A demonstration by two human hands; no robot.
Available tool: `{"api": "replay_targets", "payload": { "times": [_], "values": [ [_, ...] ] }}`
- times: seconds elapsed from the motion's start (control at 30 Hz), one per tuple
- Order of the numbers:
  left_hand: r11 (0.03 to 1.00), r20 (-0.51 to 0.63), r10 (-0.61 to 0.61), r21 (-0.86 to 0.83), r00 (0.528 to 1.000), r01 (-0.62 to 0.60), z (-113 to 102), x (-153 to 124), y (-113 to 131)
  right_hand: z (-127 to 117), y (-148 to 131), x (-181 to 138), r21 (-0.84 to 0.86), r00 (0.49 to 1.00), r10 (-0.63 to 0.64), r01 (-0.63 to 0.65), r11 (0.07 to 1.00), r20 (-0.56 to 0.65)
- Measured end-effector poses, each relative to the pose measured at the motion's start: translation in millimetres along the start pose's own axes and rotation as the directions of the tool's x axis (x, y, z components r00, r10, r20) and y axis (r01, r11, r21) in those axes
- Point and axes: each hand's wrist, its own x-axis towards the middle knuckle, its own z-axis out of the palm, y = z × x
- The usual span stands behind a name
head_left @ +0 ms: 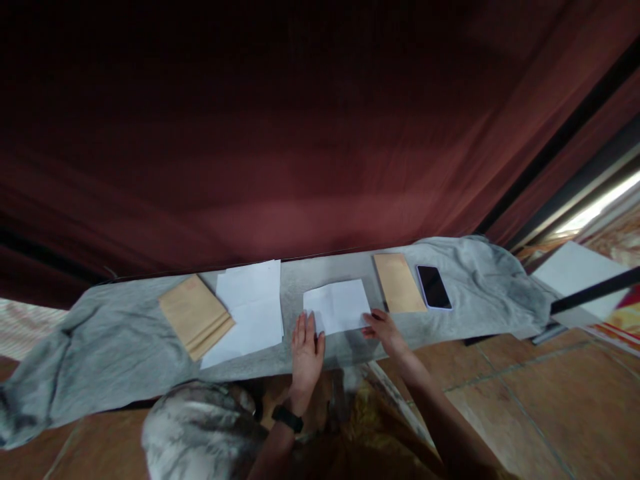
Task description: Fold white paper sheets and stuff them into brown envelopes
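Head cam: folded white sheet lies mid worktop on grey cloth, nr front edge. L hand flat, palm down, fingers together, tips at sheet's near-left corner. R hand fingertips press near-right corner, nothing gripped. Twd left end: brown envelope stack + white sheets. Twd right: single brown envelope, phone.

At the middle of the frame a folded white sheet lies on a grey cloth, with the left hand flat at its lower left corner and the right hand pressing fingertips on its lower right edge. Left of it sit loose white papers and a stack of brown envelopes. To the right lie one brown envelope and a dark phone, below a deep red curtain.
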Motion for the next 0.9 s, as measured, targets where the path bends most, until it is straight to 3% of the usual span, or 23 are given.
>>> {"api": "replay_targets", "payload": {
  "times": [0.1, 0.23, 0.4, 0.5, 0.57, 0.67, 0.73, 0.8, 0.9],
  "values": [
    [0.998, 0.016, 0.035, -0.058, 0.999, -0.034, -4.8, -3.9, 21.7, 1.4, -3.6, -13.7, 0.222, 0.999, 0.033, -0.031, 0.974, -0.004],
    [0.994, 0.050, 0.068, -0.088, 0.996, -0.064, -5.7, -2.1, 46.4, 3.2, -17.3, -29.3, 0.517, 0.996, 0.072, -0.088, 0.851, 0.051],
    [0.967, 0.040, 0.003, -0.256, 0.999, 0.007, -11.2, 20.6, 59.3, 2.7, -56.3, -42.9, 0.447, 0.988, -0.098, 0.037, 0.894, 0.116],
    [0.873, 0.032, -0.152, -0.465, 0.988, 0.149, -20.4, 40.8, 63.9, 0.3, -79.5, -48.2, 0.408, 0.961, -0.227, 0.146, 0.901, 0.157],
    [0.714, 0.027, -0.340, -0.643, 0.940, 0.276, -25.8, 53.3, 66.2, -1.1, -85.1, -47.6, 0.408, 0.951, -0.279, 0.205, 0.889, 0.130],
    [0.318, 0.118, -0.592, -0.875, 0.797, 0.365, -27.8, 66.0, 66.9, 0.5, -70.5, -37.6, 0.294, 0.953, -0.299, 0.301, 0.907, -0.053],
    [0.085, 0.203, -0.662, -0.936, 0.721, 0.342, -23.6, 68.0, 66.1, 5.0, -48.1, -27.6, 0.174, 0.945, -0.264, 0.297, 0.939, -0.193],
    [-0.068, 0.276, -0.698, -0.944, 0.661, 0.324, -15.5, 64.3, 65.7, 11.6, -22.5, -18.8, 0.118, 0.954, -0.202, 0.231, 0.966, -0.220],
    [-0.220, 0.391, -0.716, -0.912, 0.578, 0.345, -0.2, 50.9, 66.7, 21.6, 7.9, -11.2, 0.244, 0.992, -0.054, 0.081, 0.966, -0.115]
  ]
}}
